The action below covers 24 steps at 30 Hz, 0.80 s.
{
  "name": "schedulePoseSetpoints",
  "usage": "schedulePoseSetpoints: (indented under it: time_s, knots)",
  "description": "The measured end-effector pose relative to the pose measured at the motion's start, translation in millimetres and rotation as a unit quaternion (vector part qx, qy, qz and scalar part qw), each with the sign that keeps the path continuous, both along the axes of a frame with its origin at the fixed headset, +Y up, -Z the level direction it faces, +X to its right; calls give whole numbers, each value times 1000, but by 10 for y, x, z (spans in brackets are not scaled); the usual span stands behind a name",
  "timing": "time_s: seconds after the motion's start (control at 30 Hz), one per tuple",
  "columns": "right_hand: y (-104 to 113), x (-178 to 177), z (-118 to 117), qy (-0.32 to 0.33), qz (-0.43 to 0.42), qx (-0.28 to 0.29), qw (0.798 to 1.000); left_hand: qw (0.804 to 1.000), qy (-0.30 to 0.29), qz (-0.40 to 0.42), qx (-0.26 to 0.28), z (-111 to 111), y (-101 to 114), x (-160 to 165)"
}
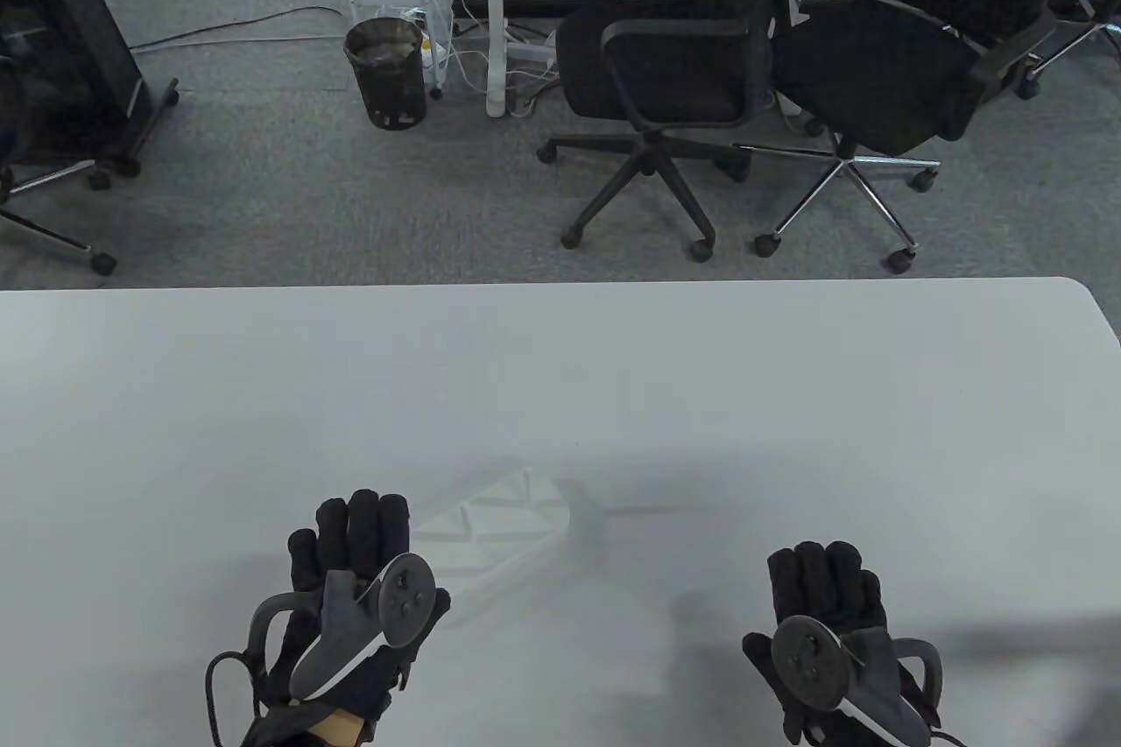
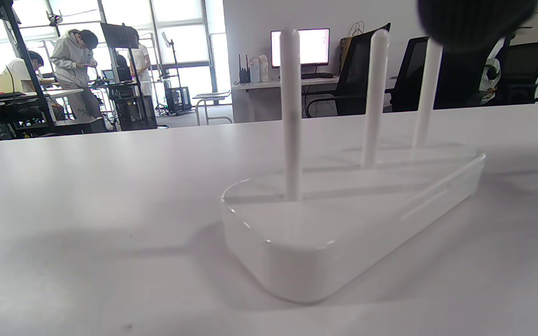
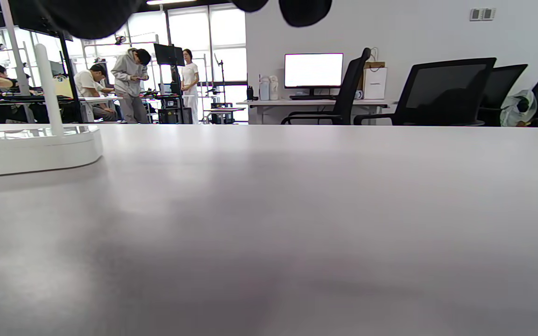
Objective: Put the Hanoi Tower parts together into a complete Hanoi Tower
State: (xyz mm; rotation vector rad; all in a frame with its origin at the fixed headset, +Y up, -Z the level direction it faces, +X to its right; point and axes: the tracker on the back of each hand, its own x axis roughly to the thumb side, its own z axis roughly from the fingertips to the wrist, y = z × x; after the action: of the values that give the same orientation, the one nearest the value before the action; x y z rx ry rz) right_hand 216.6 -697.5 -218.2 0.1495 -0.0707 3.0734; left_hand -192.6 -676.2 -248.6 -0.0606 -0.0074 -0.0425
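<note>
A white Hanoi Tower base [image 1: 495,530] with three upright white pegs stands on the white table, near the front, just right of my left hand. In the left wrist view the base [image 2: 343,224] is close, and its pegs [image 2: 290,116] carry no discs. Its end also shows at the left edge of the right wrist view [image 3: 31,149]. My left hand [image 1: 350,554] lies flat with fingers extended, holding nothing, beside the base. My right hand [image 1: 828,589] lies flat and empty, further right. No discs are in view.
The white table [image 1: 788,397] stretches far and wide around the hands. Beyond its far edge stand two black office chairs [image 1: 666,81], a black bin [image 1: 385,73] and a wire cart on grey carpet.
</note>
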Motion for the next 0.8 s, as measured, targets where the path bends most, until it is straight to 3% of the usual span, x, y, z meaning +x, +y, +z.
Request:
schedulePoseSetpoints:
  time_s: [0.8]
  knots:
    - [-47, -5, -41, 7, -18, -26, 999, 1000, -7, -17, 6, -1, -39, 26]
